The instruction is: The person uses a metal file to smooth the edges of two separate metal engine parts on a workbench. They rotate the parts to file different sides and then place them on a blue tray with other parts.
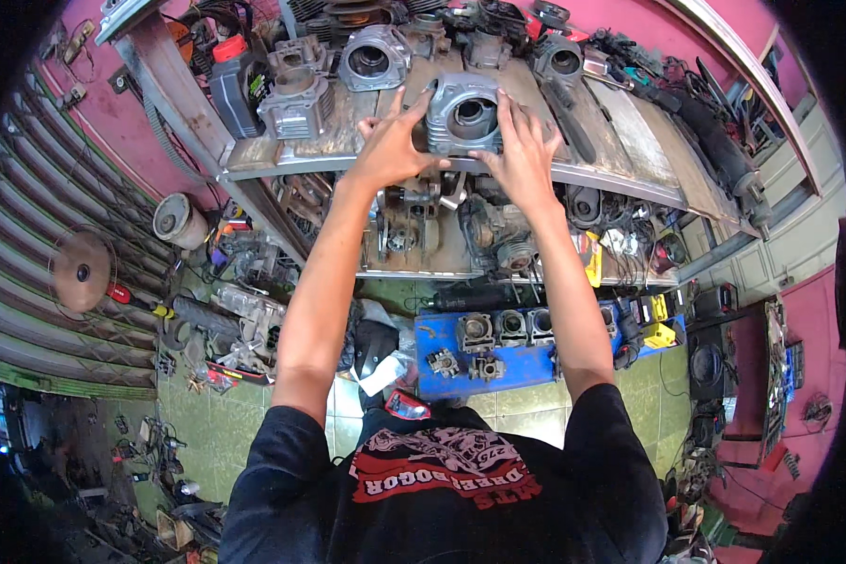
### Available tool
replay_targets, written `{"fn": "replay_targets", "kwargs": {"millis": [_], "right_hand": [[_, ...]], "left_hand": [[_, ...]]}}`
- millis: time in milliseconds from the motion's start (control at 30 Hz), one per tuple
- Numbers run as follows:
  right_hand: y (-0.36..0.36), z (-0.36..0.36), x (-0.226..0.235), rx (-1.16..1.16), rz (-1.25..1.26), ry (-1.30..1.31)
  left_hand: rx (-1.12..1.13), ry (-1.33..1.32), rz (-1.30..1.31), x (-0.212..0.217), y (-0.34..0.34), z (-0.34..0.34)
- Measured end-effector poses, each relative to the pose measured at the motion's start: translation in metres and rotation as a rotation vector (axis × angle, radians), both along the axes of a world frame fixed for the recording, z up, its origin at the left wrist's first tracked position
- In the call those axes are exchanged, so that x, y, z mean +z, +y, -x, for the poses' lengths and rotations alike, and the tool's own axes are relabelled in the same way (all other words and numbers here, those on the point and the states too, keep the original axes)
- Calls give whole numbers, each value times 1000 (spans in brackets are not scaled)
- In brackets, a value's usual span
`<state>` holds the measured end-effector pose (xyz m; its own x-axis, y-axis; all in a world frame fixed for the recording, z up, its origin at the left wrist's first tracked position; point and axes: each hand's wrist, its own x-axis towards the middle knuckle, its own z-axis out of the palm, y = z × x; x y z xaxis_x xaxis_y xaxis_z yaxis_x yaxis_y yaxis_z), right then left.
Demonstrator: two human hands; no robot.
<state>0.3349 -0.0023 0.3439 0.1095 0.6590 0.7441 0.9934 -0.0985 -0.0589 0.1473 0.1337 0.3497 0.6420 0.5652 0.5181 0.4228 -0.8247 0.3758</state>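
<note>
A grey metal engine cylinder block [464, 115] with a round bore sits at the front edge of the upper wooden shelf [282, 150]. My left hand [392, 143] grips its left side with the fingers spread over the top. My right hand [522, 150] presses against its right side. Both arms reach up from the lower edge of the picture.
More grey cylinder blocks [374, 58] and a dark oil jug [235, 83] stand on the same shelf. A lower shelf [442, 263] holds engine parts. A blue tray [446, 334] with several cylinders lies on the floor. A ribbed metal shutter [38, 273] is at the left.
</note>
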Motion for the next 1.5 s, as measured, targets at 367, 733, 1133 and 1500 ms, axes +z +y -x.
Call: {"fn": "replay_targets", "kwargs": {"millis": [367, 733, 1133, 1500], "right_hand": [[4, -27, 5, 88, 85, 71], [45, -46, 12, -26, 126, 11], [86, -76, 16, -72, 182, -46], [123, -99, 7, -32, 160, -18]], "left_hand": [[2, -37, -18, 5, 3, -13], [31, 22, -261, -6, 48, -38], [103, 113, -338, -4, 79, -73], [223, 120, -362, -6, 91, -92]]}}
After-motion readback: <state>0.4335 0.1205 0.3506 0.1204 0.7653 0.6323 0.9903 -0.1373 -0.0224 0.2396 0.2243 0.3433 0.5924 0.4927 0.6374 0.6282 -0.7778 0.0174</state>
